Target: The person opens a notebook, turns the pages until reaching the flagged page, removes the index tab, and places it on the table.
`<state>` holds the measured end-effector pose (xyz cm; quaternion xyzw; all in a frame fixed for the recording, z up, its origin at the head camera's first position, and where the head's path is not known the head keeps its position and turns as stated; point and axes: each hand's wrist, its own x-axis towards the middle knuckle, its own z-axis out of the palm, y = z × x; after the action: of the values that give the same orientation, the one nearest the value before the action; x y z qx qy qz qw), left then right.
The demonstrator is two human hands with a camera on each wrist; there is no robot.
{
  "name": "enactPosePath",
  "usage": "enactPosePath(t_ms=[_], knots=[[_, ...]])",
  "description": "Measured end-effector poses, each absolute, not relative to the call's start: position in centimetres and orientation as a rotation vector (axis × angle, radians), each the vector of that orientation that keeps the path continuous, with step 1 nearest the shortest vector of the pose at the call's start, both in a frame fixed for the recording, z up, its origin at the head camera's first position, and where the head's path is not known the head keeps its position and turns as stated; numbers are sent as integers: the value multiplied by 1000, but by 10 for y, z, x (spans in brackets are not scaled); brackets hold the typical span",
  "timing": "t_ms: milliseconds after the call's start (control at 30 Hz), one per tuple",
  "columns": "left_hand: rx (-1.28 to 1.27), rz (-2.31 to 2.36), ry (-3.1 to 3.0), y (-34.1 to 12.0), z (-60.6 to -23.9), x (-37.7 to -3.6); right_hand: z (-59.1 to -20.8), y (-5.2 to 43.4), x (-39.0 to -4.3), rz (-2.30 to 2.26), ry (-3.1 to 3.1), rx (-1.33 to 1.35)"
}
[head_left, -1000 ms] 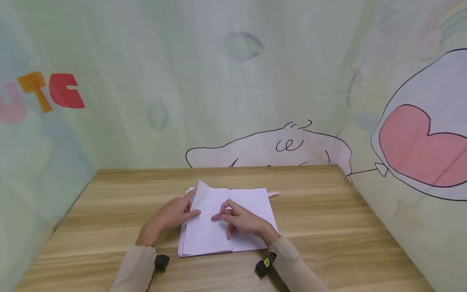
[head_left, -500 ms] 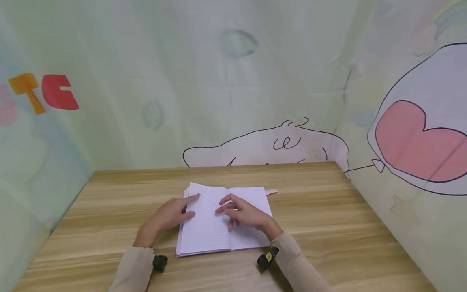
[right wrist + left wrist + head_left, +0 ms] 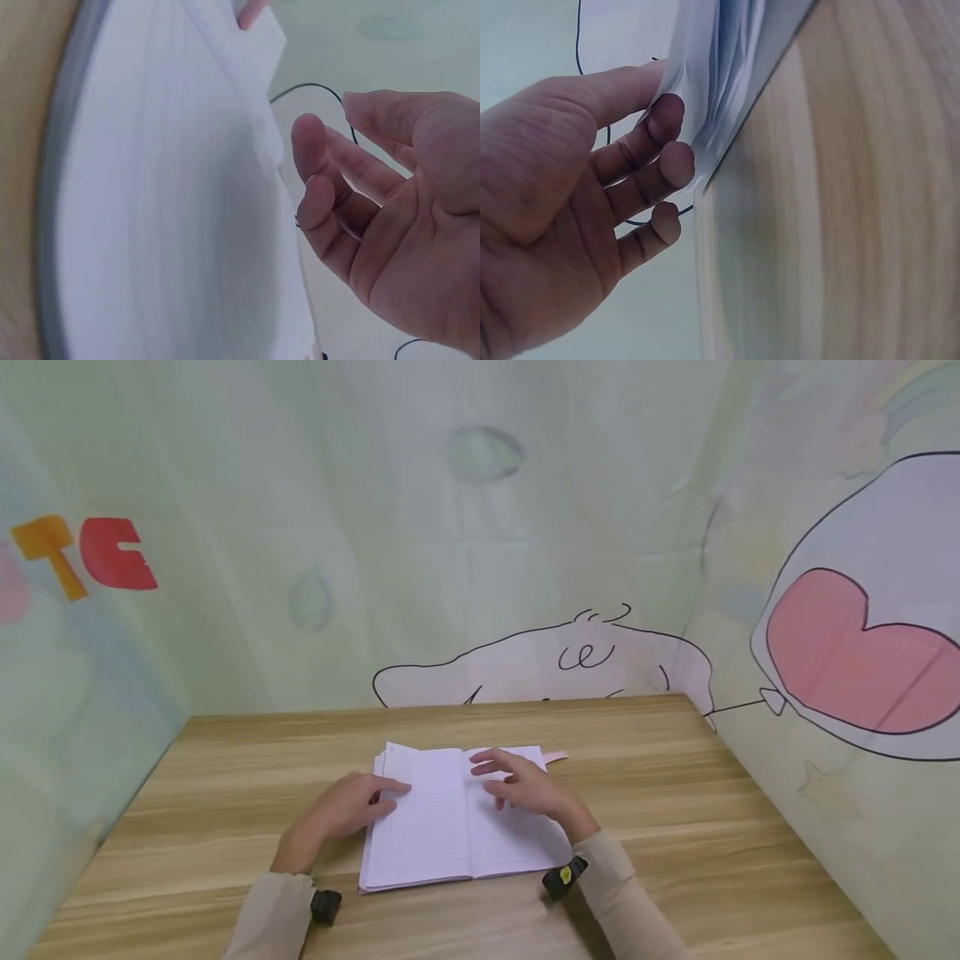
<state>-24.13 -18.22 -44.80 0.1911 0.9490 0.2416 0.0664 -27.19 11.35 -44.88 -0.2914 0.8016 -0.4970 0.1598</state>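
A: Where is the notebook [image 3: 457, 818] sitting?

B: Open and flat on the wooden counter [image 3: 675, 827], about the middle, nearer the person than the far wall. A pink ribbon marker [image 3: 557, 757] pokes out at its far right corner.

A: And the hands?

B: The left hand [image 3: 345, 806] rests at the left edge of the left page, fingers fairly straight. In the left wrist view its fingertips [image 3: 676, 161] touch the fanned edges of the stacked pages, with the thumb lying above them; nothing is pinched. The right hand [image 3: 525, 785] is over the far part of the right page, fingers spread and relaxed, holding nothing. The right wrist view shows its palm open and a gap between it and the paper [image 3: 172, 225].

A: How would you expect the thing to handle?

B: Light, I'd judge. The single sheets look thin and floppy; they'd bend, crease or tear if tugged. The block of pages is stiffer, and the grey cover edge [image 3: 60, 187] looks firmer again.

A: Where to take hold?

B: For one leaf, at a free outer corner or edge, lifted gently. For the whole book, by both outer edges or near the spine, since loose pages can slide and fan.
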Motion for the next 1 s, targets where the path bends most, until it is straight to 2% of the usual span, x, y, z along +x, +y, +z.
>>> enactPosePath(t_ms=[400,667,1000], knots=[[565,719,2848,-184,-447,-243,-443,141,-282,-1202,2544,-757],[551,690,2849,-185,-448,-241,-455,163,-288,-1101,2612,-624],[579,661,2874,-185,-447,-241,-459,178,-288,-990,2620,-580]])
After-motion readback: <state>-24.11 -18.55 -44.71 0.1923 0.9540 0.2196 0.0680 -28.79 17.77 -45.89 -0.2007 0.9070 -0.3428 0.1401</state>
